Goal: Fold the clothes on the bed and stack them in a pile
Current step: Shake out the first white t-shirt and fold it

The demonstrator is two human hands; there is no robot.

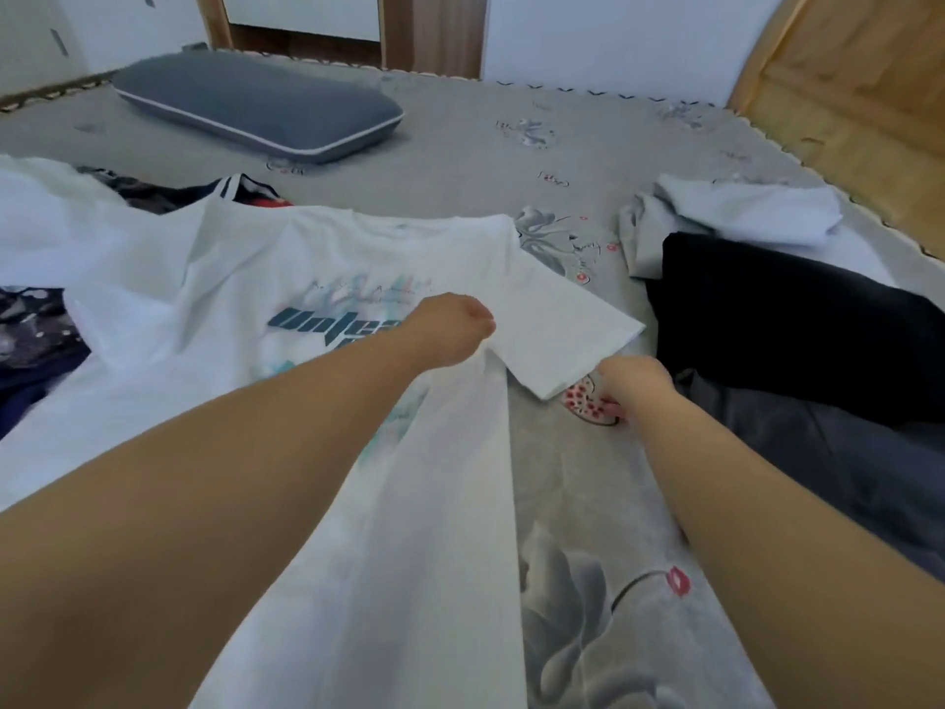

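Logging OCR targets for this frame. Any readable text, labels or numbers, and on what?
"Unlea": large dark teal print on the chest of the white T-shirt; the left hand covers the rest of the word.
Thin script line above that print: too blurred to read.
Small marks beside the flowers on the grey bedsheet: too small to read.
No other text visible.

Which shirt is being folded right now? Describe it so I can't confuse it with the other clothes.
On the grey flowered bed sheet, look in front of the blue-grey pillow. The white T-shirt lies spread flat there. Unlike the plain white, black and grey garments nearby, it has dark teal lettering across the chest.
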